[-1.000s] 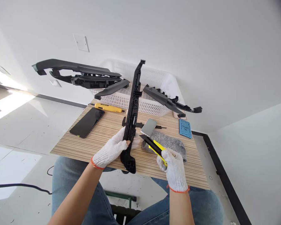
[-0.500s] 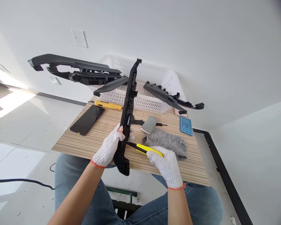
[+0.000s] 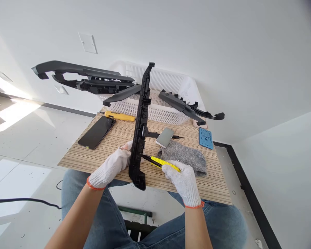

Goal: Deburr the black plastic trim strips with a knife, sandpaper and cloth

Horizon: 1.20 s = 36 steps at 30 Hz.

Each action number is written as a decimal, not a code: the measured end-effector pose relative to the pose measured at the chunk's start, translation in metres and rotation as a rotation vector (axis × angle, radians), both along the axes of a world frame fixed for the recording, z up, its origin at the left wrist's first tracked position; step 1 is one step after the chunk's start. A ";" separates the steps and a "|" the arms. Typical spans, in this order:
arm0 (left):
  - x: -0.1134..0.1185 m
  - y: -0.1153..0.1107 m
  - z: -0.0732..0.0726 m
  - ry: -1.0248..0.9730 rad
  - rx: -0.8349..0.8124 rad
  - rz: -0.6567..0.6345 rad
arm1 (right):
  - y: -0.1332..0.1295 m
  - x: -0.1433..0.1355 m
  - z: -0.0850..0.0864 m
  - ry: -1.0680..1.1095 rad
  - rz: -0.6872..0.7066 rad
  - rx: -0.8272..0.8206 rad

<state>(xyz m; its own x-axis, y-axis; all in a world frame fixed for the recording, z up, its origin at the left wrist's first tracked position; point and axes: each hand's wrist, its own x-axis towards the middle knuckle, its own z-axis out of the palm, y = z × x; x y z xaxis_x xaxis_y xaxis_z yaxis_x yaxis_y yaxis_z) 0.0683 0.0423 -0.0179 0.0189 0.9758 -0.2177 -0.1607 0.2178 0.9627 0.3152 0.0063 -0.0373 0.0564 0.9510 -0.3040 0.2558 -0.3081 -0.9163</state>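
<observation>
A long black plastic trim piece (image 3: 139,138), its ribbed side facing me, slants up from the table's front edge past the basket. My left hand (image 3: 116,162), in a white knit glove, grips its lower left side; the fingertips are partly hidden behind it. My right hand (image 3: 180,177), gloved too, is closed around yellow-and-black tweezers (image 3: 162,162). Their dark tips touch or nearly touch the trim's lower part. A grey cloth (image 3: 185,157) lies just beyond my right hand. Near it a small silver-grey block (image 3: 165,137) rests over a thin black tool (image 3: 178,137).
A white plastic basket (image 3: 163,116) stands at the back with several black trim pieces (image 3: 103,83) sticking out on both sides. On the striped wooden table (image 3: 77,157) lie a black phone (image 3: 97,132), a yellow-handled tool (image 3: 120,116) and a blue card-like plate (image 3: 205,138).
My left hand has slid left and slightly down, its thumb coming off the trim's front face. The trim has tilted a little. My right hand keeps the tweezers at nearly the same spot.
</observation>
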 end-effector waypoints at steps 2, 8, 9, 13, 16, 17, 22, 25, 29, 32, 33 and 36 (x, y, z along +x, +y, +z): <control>-0.001 -0.006 0.006 0.054 0.021 0.005 | 0.000 -0.001 0.000 -0.027 -0.001 0.016; 0.002 -0.009 0.007 0.333 0.071 0.257 | 0.001 -0.002 0.002 -0.071 -0.010 0.032; 0.001 -0.009 0.006 0.371 0.077 0.276 | 0.001 -0.002 0.002 -0.074 -0.015 0.034; -0.005 -0.009 0.006 0.491 0.100 0.202 | 0.001 -0.002 0.001 -0.070 -0.025 0.033; -0.008 -0.009 0.013 0.427 0.082 0.107 | 0.001 -0.002 0.000 -0.077 -0.027 0.023; -0.008 -0.009 0.015 0.376 0.071 0.082 | 0.001 -0.001 0.000 -0.083 -0.025 0.022; -0.007 -0.009 0.021 0.125 0.002 0.040 | 0.001 0.000 -0.003 -0.105 -0.013 0.027; -0.008 -0.010 0.023 0.034 -0.047 0.095 | 0.001 0.000 -0.003 -0.097 -0.018 0.022; -0.011 -0.013 0.026 0.101 -0.102 0.099 | 0.001 -0.001 -0.002 -0.077 -0.019 0.017; -0.015 -0.014 0.028 0.103 -0.198 0.014 | 0.001 -0.002 -0.001 -0.086 -0.011 0.024; -0.015 -0.014 0.029 0.074 -0.208 0.005 | 0.001 -0.002 -0.002 -0.093 -0.009 0.022; -0.014 -0.014 0.033 -0.033 -0.144 0.022 | 0.001 -0.001 -0.003 -0.100 -0.008 0.009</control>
